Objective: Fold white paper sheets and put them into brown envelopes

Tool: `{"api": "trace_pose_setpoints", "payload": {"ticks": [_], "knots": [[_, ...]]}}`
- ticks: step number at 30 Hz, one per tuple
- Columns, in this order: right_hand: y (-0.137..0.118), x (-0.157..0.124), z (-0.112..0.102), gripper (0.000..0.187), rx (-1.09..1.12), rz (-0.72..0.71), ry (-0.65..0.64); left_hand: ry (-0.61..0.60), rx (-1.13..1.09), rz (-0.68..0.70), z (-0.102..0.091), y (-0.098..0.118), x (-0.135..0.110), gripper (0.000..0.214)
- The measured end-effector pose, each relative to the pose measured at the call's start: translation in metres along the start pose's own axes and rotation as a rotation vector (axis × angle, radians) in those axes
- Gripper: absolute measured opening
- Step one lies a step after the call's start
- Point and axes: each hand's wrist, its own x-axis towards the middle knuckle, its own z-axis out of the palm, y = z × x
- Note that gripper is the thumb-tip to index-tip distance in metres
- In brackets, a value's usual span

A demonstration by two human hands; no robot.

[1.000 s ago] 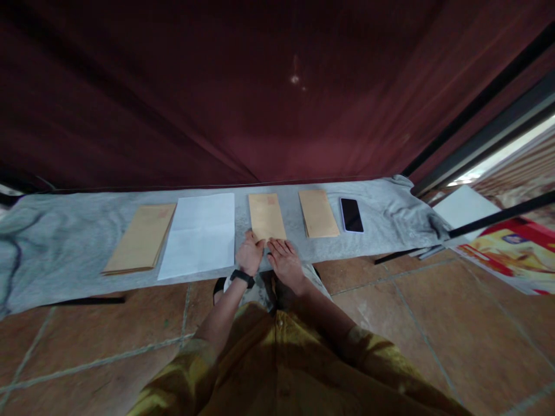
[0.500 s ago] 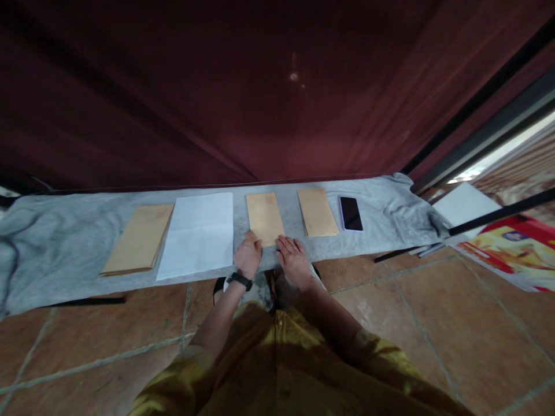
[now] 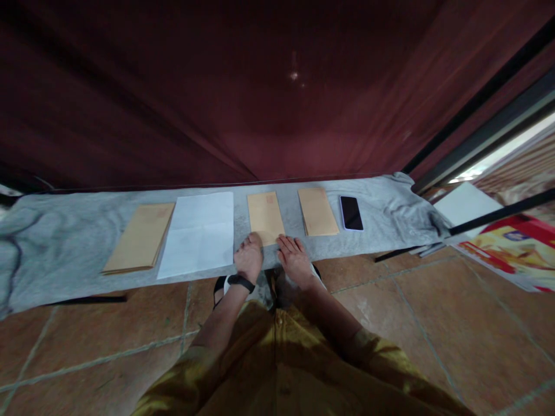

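A single kraft envelope (image 3: 265, 212) is laid flat, its faint red print (image 3: 270, 198) turned up at the far end, and its near edge is attended to by both hands. The near left corner is covered by the thumb side of the left hand (image 3: 248, 257), whose other fingers are bent; whether the paper is pinched there cannot be told. The near right corner is met by the fingertips of the right hand (image 3: 295, 260), which is held flat with fingers extended, nothing being gripped. As far as can be judged, the envelope is placed and squared, but work on it is unfinished, since it is not released by either hand; whether its near edge is sealed, or anything is held inside, cannot be made out. To the left of the envelope, white paper (image 3: 197, 234) is spread flat, outside any envelope, and farther left a kraft envelope pile (image 3: 139, 238) is left untouched. To the right, a smaller kraft envelope stack (image 3: 318, 212) is set well apart; whether it is finished cannot be told. Beyond that stack, a smartphone (image 3: 351, 214) is left unhandled, its screen dark. All are supported by the same grey cloth (image 3: 385, 202) as the envelope.
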Motion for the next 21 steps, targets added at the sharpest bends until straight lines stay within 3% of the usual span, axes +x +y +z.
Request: {"api": "trace_pose_setpoints", "payload": {"ticks": [5, 9, 15, 21], "knots": [[-0.001, 0.0, 0.0, 0.047, -0.01, 0.014, -0.003, 0.044, 0.082, 0.107, -0.002, 0.001, -0.002, 0.046], [0.0, 0.0, 0.003, 0.047, -0.035, 0.017, -0.017, 0.102, 0.092, 0.27, -0.002, -0.001, -0.003, 0.045], [0.0, 0.001, 0.004, 0.048, -0.045, 0.027, -0.016, 0.05, 0.022, 0.438, 0.004, -0.012, -0.004, 0.045], [-0.006, 0.005, 0.001, 0.046, -0.005, 0.047, -0.007, -0.032, -0.028, 0.47, 0.006, -0.016, -0.007, 0.048]]}}
